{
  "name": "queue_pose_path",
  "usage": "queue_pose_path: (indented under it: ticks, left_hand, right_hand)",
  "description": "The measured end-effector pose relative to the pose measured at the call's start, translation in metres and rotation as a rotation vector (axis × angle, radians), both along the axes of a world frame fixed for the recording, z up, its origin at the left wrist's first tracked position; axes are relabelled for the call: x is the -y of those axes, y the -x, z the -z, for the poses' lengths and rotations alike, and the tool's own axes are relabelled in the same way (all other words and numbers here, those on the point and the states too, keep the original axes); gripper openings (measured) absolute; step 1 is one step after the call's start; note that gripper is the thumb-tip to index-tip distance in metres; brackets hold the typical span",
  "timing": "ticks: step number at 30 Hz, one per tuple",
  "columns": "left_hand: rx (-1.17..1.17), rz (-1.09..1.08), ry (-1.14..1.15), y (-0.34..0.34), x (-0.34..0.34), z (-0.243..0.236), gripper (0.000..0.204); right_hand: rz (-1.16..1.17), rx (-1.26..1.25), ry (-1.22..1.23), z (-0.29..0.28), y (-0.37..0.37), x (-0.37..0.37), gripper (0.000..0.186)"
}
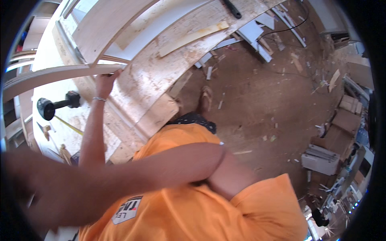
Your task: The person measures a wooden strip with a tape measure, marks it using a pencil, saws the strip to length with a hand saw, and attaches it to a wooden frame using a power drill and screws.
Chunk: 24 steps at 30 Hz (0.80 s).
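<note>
From the head view, looking down beside the bench, I can see the plywood rail (pixel 60 75) lying at the left, its near end meeting the corner of a wide wooden panel (pixel 110 30) in what looks like one open frame. The left hand (pixel 105 83), a thin bracelet (pixel 99 99) at its wrist, has its fingers curled at that end, apparently gripping the edge; the right hand (pixel 52 197) is a close blur at the lower left, and I can't tell whether it is clenched or holding anything. I'd judge the rail stiff and light enough for one hand, but the joined frame bulkier and awkward, best taken with a hand on each long side. The faces look smooth and dry, so slipping seems unlikely, though the raw, layered edge could splinter or chip. Its bowed look is probably the lens. Beneath, the workbench (pixel 155 80) is pale sheet wood, scuffed and stained, with a thin flat wooden strip (pixel 195 38) resting on it and a black-handled tool (pixel 232 9) by the far edge. A dark cordless drill (pixel 60 104) lies left of the forearm, near a narrow yellow strip (pixel 68 125). White-faced offcuts (pixel 251 31) litter the brown, dusty floor (pixel 257 108).
</note>
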State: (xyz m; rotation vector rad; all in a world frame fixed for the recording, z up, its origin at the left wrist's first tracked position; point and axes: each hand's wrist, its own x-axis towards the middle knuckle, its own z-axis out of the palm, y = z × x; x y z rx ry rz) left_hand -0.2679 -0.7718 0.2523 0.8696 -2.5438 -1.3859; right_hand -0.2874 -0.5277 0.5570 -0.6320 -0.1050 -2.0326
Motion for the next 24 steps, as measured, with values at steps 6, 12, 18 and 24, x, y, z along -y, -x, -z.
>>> queue_pose_path:
  ticks: [6, 12, 18, 24]
  left_hand:
    - [-0.059, 0.072, 0.238, -0.028, -0.006, -0.021, 0.021]
    - [-0.055, 0.058, 0.092, -0.02, 0.003, -0.01, 0.022]
    - [-0.037, 0.046, 0.258, -0.029, 0.006, -0.005, 0.02]
    - [-0.094, 0.122, 0.203, -0.031, 0.008, -0.003, 0.018]
  right_hand:
    - [0.311, 0.07, -0.736, 0.212, 0.057, -0.001, 0.012]
    - [0.37, -0.025, -0.818, 0.237, 0.073, 0.043, 0.02]
    - [0.36, -0.053, -0.83, 0.238, 0.066, 0.067, 0.021]
    - [0.302, -0.111, -0.834, 0.248, 0.069, 0.063, 0.022]
